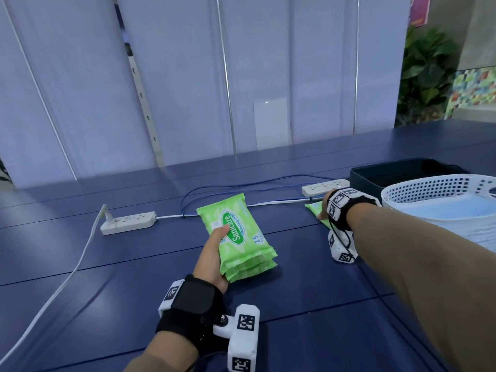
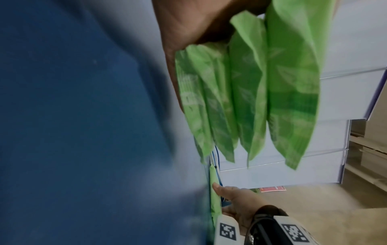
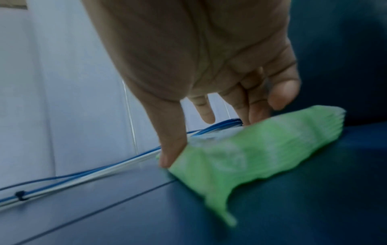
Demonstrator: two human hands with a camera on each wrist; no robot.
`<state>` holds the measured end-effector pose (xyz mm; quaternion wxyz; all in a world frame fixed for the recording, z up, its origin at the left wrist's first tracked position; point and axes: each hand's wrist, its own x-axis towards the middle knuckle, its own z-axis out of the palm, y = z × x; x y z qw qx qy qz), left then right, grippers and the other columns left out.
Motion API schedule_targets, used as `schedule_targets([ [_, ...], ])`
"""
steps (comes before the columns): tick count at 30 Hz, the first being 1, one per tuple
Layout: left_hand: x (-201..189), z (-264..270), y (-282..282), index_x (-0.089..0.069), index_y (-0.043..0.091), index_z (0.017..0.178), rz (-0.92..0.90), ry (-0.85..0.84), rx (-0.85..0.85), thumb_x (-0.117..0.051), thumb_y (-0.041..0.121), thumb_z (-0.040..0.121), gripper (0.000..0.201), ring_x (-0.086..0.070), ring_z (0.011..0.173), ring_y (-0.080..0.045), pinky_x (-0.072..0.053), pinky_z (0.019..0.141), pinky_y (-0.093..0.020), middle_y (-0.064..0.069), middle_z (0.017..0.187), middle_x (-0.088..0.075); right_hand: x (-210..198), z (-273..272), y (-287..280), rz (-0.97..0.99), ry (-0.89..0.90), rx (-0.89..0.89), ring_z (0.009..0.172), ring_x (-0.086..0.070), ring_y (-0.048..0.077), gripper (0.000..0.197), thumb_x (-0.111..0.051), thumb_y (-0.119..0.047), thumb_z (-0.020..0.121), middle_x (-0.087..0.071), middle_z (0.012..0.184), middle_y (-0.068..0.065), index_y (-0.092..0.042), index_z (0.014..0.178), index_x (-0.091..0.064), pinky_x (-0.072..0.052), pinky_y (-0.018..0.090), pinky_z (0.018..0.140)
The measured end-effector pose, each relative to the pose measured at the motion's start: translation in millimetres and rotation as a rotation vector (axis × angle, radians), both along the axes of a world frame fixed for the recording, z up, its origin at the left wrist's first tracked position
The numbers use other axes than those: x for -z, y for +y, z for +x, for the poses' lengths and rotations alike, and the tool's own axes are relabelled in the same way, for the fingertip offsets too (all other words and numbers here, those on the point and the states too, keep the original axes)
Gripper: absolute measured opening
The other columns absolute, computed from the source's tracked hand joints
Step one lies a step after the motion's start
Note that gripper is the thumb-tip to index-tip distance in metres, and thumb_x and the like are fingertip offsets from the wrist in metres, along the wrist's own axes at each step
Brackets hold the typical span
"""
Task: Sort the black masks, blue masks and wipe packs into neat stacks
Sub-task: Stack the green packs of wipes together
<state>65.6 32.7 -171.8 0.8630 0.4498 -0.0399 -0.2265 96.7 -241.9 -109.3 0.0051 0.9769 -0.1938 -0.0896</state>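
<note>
My left hand grips a stack of several green wipe packs just above the blue table, thumb on the top pack's label. From the left wrist the packs hang edge-on below the palm. My right hand reaches over a single green wipe pack lying on the table at the right. In the right wrist view its thumb touches the left edge of that pack, and the straight fingers spread over its far side. Blue masks lie in a white basket.
A dark open box stands behind the basket. Two white power strips and white and blue cables run across the table behind the packs. Translucent panels close off the table's far side.
</note>
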Motion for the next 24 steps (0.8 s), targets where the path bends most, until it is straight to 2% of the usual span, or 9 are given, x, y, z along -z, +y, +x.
schedule_targets([
  [3,1,2,0,-0.057,0.012,0.127,0.044,0.012,0.022,-0.053,0.034,0.086,0.046,-0.061,0.109,-0.038,-0.046,0.094,-0.057,-0.018,0.117,-0.066,0,-5,-4,-0.077,0.056,0.012,0.102,-0.058,0.022,0.052,-0.065,-0.050,0.081,-0.061,0.124,0.009,-0.011,0.115,-0.062,-0.045,0.029,0.090],
  [6,1,3,0,-0.057,0.012,0.127,0.074,0.008,0.011,-0.052,0.036,0.088,0.045,-0.062,0.109,-0.037,-0.045,0.096,-0.056,-0.018,0.116,-0.066,-5,-14,-1,-0.066,0.076,-0.003,0.117,-0.054,0.028,0.054,-0.064,-0.040,0.085,-0.056,0.129,0.014,-0.004,0.125,-0.056,-0.042,0.033,0.098],
  [9,3,6,1,-0.057,0.013,0.128,0.097,0.006,0.019,-0.054,0.038,0.087,0.048,-0.062,0.110,-0.036,-0.045,0.098,-0.054,-0.017,0.118,-0.066,-17,-14,0,-0.086,0.068,-0.030,0.115,-0.057,0.027,0.063,-0.073,-0.040,0.077,-0.059,0.126,0.012,-0.003,0.125,-0.057,-0.046,0.034,0.098],
  [11,4,7,2,-0.056,0.013,0.129,0.094,0.007,0.029,-0.054,0.038,0.086,0.050,-0.061,0.112,-0.035,-0.044,0.099,-0.054,-0.016,0.120,-0.065,-29,-25,8,-0.055,0.104,-0.116,0.120,-0.053,0.025,0.057,-0.067,-0.037,0.084,-0.055,0.133,0.008,-0.006,0.130,-0.053,-0.042,0.030,0.098],
  [13,3,6,2,-0.056,0.012,0.130,0.086,0.009,0.043,-0.056,0.039,0.083,0.053,-0.060,0.114,-0.034,-0.042,0.101,-0.054,-0.016,0.122,-0.064,-40,-42,15,-0.021,0.120,-0.184,0.110,-0.055,0.022,0.048,-0.062,-0.035,0.088,-0.056,0.130,0.006,-0.010,0.128,-0.053,-0.041,0.027,0.092],
  [16,2,4,3,-0.056,0.013,0.129,0.082,0.030,0.062,-0.056,0.040,0.085,0.052,-0.060,0.113,-0.035,-0.042,0.100,-0.054,-0.016,0.121,-0.064,-58,-57,22,0.114,0.083,-0.293,0.079,-0.057,0.019,0.032,-0.069,-0.030,0.083,-0.064,0.105,0.006,-0.018,0.108,-0.054,-0.045,0.028,0.075],
  [19,-2,2,4,-0.059,0.012,0.126,0.106,0.045,0.060,-0.055,0.041,0.087,0.049,-0.062,0.110,-0.035,-0.046,0.096,-0.051,-0.019,0.117,-0.066,-88,-71,40,0.218,0.024,-0.434,0.083,-0.064,0.027,0.030,-0.069,-0.012,0.080,-0.067,0.097,0.004,-0.025,0.102,-0.052,-0.051,0.031,0.073],
  [21,-2,2,5,-0.060,0.011,0.125,0.109,0.040,0.068,-0.058,0.041,0.085,0.049,-0.062,0.110,-0.035,-0.046,0.097,-0.051,-0.019,0.116,-0.066,-106,-79,68,0.089,0.077,-0.587,0.080,-0.058,0.022,0.029,-0.064,-0.003,0.079,-0.062,0.084,-0.006,-0.024,0.099,-0.055,-0.046,0.027,0.065],
  [24,-1,2,8,-0.060,0.012,0.125,0.072,0.040,0.105,-0.064,0.044,0.074,0.061,-0.060,0.113,-0.036,-0.041,0.102,-0.054,-0.020,0.120,-0.064,-117,-79,124,-0.501,0.061,-0.790,0.096,-0.050,0.016,0.023,-0.059,-0.016,0.085,-0.052,0.082,-0.014,-0.036,0.098,-0.058,-0.034,0.036,0.098],
])
